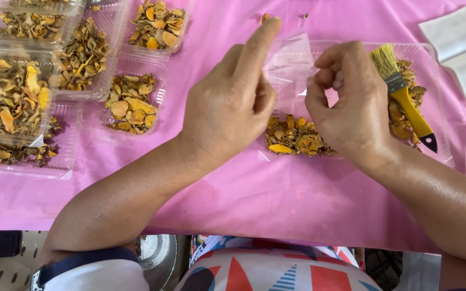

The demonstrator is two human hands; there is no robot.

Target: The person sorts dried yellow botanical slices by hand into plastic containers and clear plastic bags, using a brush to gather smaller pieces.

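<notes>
Over pink cloth, left hand and right hand fingers pinch a clear bag above dried orange slices.

Bare forearms; patterned garment (red, blue triangles on white).

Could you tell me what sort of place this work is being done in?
Probably a small hand-packing table for dried food: a pink cloth covers it, clear plastic trays hold dried orange-yellow slices, and a yellow-handled brush lies beside the hands.
</notes>
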